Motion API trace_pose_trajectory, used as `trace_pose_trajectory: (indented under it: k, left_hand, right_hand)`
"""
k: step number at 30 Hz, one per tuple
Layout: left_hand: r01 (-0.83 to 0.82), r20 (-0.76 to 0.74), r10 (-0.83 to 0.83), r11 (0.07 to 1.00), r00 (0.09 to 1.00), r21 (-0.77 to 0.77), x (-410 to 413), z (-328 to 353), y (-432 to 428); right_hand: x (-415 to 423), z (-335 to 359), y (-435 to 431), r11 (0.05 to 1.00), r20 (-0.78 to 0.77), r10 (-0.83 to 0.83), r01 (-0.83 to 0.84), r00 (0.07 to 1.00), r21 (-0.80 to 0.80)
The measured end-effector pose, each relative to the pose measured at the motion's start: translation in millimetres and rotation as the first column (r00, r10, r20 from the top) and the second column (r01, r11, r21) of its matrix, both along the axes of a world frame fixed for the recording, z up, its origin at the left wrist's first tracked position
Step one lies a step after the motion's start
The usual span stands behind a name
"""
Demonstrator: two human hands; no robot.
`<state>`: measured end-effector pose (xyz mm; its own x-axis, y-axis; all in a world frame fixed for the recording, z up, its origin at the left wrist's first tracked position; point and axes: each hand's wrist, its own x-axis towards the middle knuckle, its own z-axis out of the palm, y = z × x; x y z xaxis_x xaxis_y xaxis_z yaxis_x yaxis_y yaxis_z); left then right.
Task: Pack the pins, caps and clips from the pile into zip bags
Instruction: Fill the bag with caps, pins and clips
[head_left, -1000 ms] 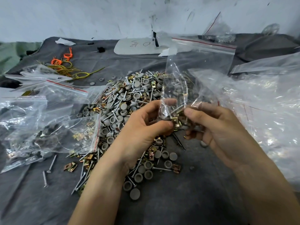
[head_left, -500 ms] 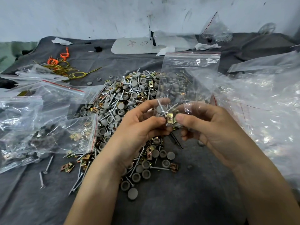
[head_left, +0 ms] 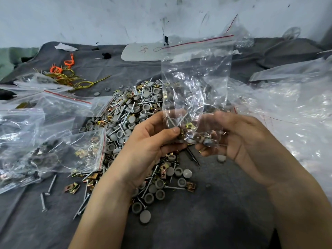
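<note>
- Currently, my left hand (head_left: 147,141) pinches the lower corner of the zip bag (head_left: 195,74), thumb pressed on the film.
- My right hand (head_left: 239,139) grips the bag's bottom from the other side, fingers (head_left: 212,151) curled round the contents.
- Pins, brass clips and grey caps sit bunched at the bag's bottom, between my hands, above the pile (head_left: 133,112) on the table (head_left: 206,221).
- Against half a second ago, the bag stands taller, its red strip tilted up to the right.

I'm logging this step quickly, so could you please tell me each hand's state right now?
Left hand: closed, pinching the lower end of the clear plastic zip bag with a red seal strip.
Right hand: closed, gripping the same bag's lower end.
</note>
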<state>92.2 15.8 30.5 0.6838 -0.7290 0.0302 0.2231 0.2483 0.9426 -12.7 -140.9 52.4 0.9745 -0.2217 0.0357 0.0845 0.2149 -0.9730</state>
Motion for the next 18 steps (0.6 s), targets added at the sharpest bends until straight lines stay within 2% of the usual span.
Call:
trace_pose_trajectory:
  k: [4, 8, 16, 18]
  left_hand:
    - [0.006, 0.002, -0.006, 1.000, 1.000, 0.008, -0.7, 0.0, 0.0]
    - [-0.005, -0.007, 0.005, 1.000, 1.000, 0.010, 0.2, -0.7, -0.8]
    - [-0.068, 0.052, 0.063, 0.994, 0.997, 0.087, -4.7, 1.0, -2.3]
    - [-0.109, 0.043, 0.107, 0.992, 0.993, 0.059, -0.5, 4.8, 2.0]
  right_hand:
    - [0.4, -3.6, 0.8, 0.993, 0.002, -0.045, 0.045, 0.999, -0.108]
    - [0.8, -3.8, -3.0, 0.996, -0.014, -0.064, 0.063, 0.998, -0.059]
    - [0.7, -3.2, -9.8, 0.992, -0.104, -0.052, 0.040, 0.993, -0.122]
    - [-1.1, -1.4, -12.2, 0.993, -0.123, -0.031, 0.016, 0.992, -0.120]
